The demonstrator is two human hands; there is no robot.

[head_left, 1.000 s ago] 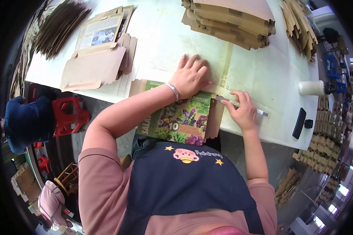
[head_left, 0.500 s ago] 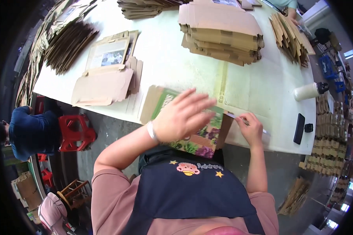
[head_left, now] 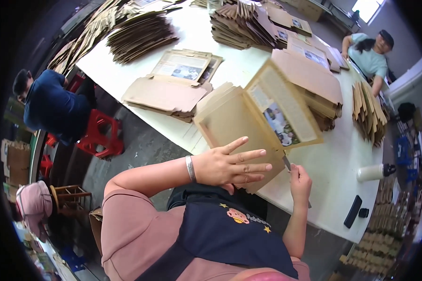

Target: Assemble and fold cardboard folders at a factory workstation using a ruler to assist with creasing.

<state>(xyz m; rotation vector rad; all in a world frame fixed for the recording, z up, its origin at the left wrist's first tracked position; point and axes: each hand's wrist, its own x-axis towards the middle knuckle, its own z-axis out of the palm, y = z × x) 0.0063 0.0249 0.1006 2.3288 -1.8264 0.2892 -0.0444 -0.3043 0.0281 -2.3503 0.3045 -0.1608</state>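
Left grip [head_left: 229,165]: fingers spread flat against raised cardboard folder [head_left: 248,126], supporting it, tilted above surface [head_left: 333,164] edge. Right grip [head_left: 300,180]: closed around thin tool [head_left: 286,162] at folder's lower corner. Folder appeared mid-assembly; flat blanks [head_left: 166,91] remained unprocessed.

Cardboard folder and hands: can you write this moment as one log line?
left hand: flat on cardboard folder | right hand: grips thin tool at folder's edge | folder: lifted, tilted above white table
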